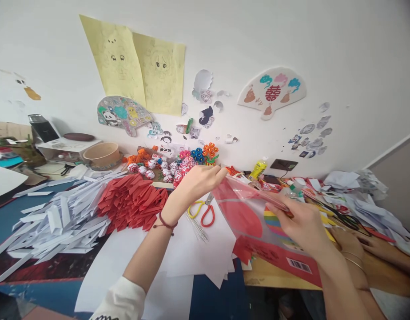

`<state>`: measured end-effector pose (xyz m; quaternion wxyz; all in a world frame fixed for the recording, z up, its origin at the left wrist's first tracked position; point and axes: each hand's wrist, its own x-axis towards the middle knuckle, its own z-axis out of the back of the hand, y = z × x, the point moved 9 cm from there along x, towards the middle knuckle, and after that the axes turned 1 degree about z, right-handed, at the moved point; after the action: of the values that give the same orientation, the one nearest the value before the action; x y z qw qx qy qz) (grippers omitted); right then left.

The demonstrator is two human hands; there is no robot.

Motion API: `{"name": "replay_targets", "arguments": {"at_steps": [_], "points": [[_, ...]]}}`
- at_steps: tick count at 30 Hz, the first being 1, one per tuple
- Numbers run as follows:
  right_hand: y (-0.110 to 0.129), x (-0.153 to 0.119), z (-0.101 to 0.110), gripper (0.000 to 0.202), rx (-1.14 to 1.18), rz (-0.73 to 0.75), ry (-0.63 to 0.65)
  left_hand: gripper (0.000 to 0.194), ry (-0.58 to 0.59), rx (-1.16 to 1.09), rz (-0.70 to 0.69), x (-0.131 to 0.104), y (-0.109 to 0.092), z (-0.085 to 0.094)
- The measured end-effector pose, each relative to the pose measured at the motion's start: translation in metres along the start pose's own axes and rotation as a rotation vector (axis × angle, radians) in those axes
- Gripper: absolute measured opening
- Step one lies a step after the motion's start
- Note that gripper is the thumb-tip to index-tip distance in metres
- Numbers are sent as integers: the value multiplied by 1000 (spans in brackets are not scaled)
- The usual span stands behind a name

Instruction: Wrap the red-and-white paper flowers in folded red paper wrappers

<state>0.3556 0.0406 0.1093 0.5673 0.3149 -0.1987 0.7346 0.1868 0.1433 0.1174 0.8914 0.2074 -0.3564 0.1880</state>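
A red and clear plastic packet (251,218) with a rainbow print and a barcode hangs between my two hands. My left hand (203,184) pinches its upper left corner. Fingers of my right hand (300,220) are closed on its upper right edge. Below my left hand, scissors (207,216) with one yellow and one red handle lie on white paper sheets (185,253). Thin wires (198,229) lie beside the scissors. A heap of folded red paper strips (131,200) is left of my left forearm.
White folded strips (65,218) pile up at the left. Behind stand a round tub (103,154), wrapped lollipops (151,164), paper or beaded flowers (209,151) and a yellow bottle (258,168). Another person's hands (348,242) rest at the right, near black-handled scissors (346,218) and crumpled paper (374,209).
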Motion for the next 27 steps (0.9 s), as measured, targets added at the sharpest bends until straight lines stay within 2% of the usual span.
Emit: {"name": "replay_targets", "arguments": {"at_steps": [3, 6, 8, 11, 13, 15, 18, 20, 24, 26, 27], "points": [[-7, 1, 8, 24, -93, -12, -69, 27, -68, -241, 85, -1, 16, 12], [-9, 0, 19, 24, -180, -7, -165, 27, -91, -481, 241, -9, 24, 8], [-9, -1, 20, 23, -174, -4, -162, 34, -45, -421, 362, -15, 24, -4], [-8, -4, 21, 20, -144, -11, -141, 39, 46, -147, 461, -19, 17, -24], [-9, -8, 23, 20, -132, -17, -141, 28, 84, 4, 410, -15, 8, -32], [-13, -13, 22, 19, -120, -30, -134, 20, 98, 86, 269, -8, -2, -35], [-24, -20, 19, 18, -72, -32, -116, 22, 96, 121, 86, 3, -6, -24], [-34, -24, 19, 19, -45, -29, -117, 21, 94, 104, 64, 9, 3, -11], [-61, -30, 23, 26, -42, -112, -93, 25, 51, -150, 219, 11, 30, 15], [-71, -33, 26, 29, -20, -153, -95, 30, -60, -277, 343, 1, 36, 29], [-74, -34, 28, 31, -6, -167, -104, 31, -117, -311, 374, -6, 32, 34]]}}
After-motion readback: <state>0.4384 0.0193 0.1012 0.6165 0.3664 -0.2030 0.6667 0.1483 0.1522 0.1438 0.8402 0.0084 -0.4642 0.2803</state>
